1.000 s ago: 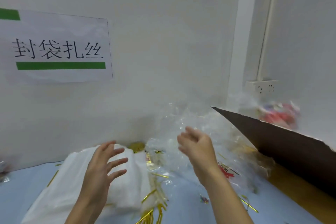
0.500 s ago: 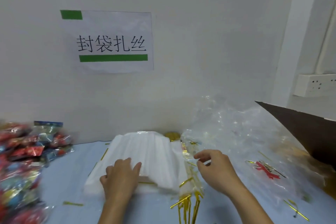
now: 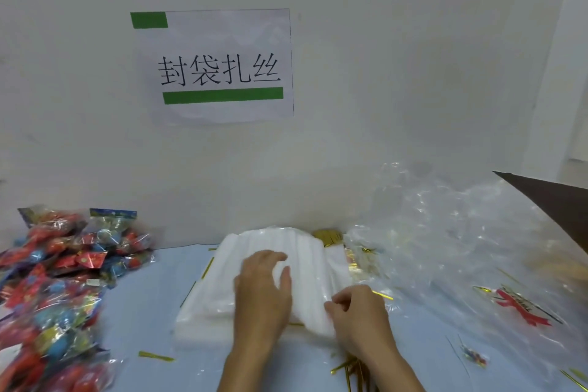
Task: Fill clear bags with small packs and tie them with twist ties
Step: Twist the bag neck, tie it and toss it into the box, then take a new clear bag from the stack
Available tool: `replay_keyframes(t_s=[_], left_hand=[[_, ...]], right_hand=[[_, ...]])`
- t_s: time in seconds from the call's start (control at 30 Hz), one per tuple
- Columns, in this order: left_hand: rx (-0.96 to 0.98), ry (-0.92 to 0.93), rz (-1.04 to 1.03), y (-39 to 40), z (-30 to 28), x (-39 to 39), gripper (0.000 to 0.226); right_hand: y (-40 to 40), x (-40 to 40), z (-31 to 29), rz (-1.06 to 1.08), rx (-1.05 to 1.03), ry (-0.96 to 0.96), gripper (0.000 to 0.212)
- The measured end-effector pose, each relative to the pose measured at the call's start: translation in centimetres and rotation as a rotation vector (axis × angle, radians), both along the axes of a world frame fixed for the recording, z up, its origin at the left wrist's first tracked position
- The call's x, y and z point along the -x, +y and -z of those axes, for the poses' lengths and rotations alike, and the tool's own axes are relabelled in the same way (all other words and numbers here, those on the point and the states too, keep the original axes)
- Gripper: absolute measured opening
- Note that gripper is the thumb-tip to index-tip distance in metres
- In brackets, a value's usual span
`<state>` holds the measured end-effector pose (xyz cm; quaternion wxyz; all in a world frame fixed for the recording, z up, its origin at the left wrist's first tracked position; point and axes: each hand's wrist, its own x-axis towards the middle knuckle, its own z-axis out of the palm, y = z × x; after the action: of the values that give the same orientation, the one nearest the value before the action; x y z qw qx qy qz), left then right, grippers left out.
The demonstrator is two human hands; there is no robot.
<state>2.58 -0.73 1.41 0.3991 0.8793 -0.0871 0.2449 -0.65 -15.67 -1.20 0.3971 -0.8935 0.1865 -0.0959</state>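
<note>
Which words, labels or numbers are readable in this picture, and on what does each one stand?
"封袋扎丝": black characters on the white paper sign on the wall, between a green block and a green bar.
Red print on the clear bag at the right: blurred, not readable.
Print on the small packs at the left: too small and blurred to read.

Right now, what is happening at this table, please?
A person works at a stack of clear bags on the blue table. The left hand lies flat on the stack, and the right hand pinches a bag at the stack's near right edge, seemingly to peel it off. Small colourful packs are piled on the left, gold twist ties lie nearby. No bag looks filled yet.
</note>
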Motion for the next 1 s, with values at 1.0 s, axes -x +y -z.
replay_keyframes(t_s=[1.0], left_hand=[[0.306, -0.118, 0.225, 0.6, -3.2, 0.8, 0.072]], right_hand=[[-1.8, 1.9, -14.2, 0.094, -0.894, -0.876, 0.026]])
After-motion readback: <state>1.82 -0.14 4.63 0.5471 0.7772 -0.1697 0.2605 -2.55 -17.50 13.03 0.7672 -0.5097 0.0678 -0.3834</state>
